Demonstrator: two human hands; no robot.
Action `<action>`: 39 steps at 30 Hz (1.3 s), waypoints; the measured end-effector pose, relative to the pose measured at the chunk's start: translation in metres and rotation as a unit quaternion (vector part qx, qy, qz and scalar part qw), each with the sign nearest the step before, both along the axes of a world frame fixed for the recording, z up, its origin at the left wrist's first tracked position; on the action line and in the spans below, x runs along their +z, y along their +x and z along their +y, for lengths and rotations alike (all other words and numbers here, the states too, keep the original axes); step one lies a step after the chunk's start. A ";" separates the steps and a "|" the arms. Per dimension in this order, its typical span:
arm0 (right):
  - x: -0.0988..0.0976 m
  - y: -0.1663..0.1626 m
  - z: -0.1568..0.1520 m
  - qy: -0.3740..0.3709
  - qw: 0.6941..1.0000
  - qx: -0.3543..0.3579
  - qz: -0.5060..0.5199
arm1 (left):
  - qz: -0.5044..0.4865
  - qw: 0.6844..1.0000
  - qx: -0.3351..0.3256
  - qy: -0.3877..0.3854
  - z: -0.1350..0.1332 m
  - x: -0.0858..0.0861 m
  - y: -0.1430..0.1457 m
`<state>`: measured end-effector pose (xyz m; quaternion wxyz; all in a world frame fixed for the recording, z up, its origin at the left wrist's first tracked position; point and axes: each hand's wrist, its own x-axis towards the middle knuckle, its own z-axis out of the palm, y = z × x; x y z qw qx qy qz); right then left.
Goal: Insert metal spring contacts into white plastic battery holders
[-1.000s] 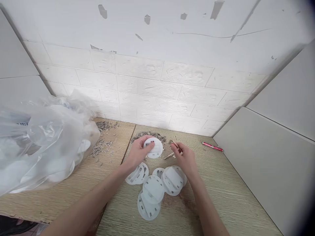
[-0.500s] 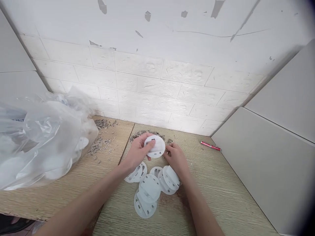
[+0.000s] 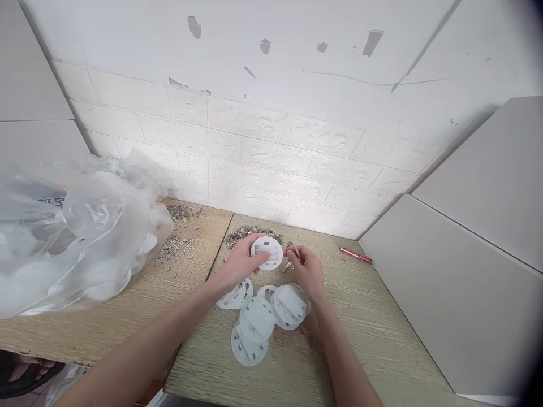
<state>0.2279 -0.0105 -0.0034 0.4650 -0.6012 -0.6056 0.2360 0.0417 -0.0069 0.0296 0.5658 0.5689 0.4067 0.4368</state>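
My left hand (image 3: 240, 263) grips a round white plastic disc (image 3: 267, 252) and holds it just above the wooden table (image 3: 369, 328). Beside the disc, my right hand (image 3: 306, 270) has its fingers pinched on a small brass-coloured part (image 3: 289, 264), whose tip shows by the disc's edge. Several more white discs (image 3: 258, 319) lie overlapping on the table below both hands. A pile of small grey metal bits (image 3: 244, 233) lies just beyond the held disc.
A large clear plastic bag (image 3: 72, 237) of white discs fills the left side. More grey bits (image 3: 176, 246) are scattered by it. A red pen (image 3: 356, 256) lies at the right, near a grey panel (image 3: 458, 282). A white brick wall stands behind.
My right hand moved left, closer to the disc in my left hand, and now pinches the small brass part at its edge. The left hand kept hold of the disc.
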 end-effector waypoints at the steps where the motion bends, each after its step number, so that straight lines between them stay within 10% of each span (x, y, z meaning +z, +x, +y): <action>1: 0.001 -0.001 -0.001 -0.001 0.999 0.008 0.036 | 0.006 1.000 0.002 0.001 0.000 -0.001 0.001; 26: 0.012 -0.012 -0.014 0.063 0.975 0.038 0.209 | -0.125 0.989 -0.062 -0.057 0.000 -0.008 0.008; 39: 0.012 -0.010 -0.015 0.085 0.994 -0.018 0.059 | -0.104 0.991 -0.080 -0.004 -0.001 -0.012 0.010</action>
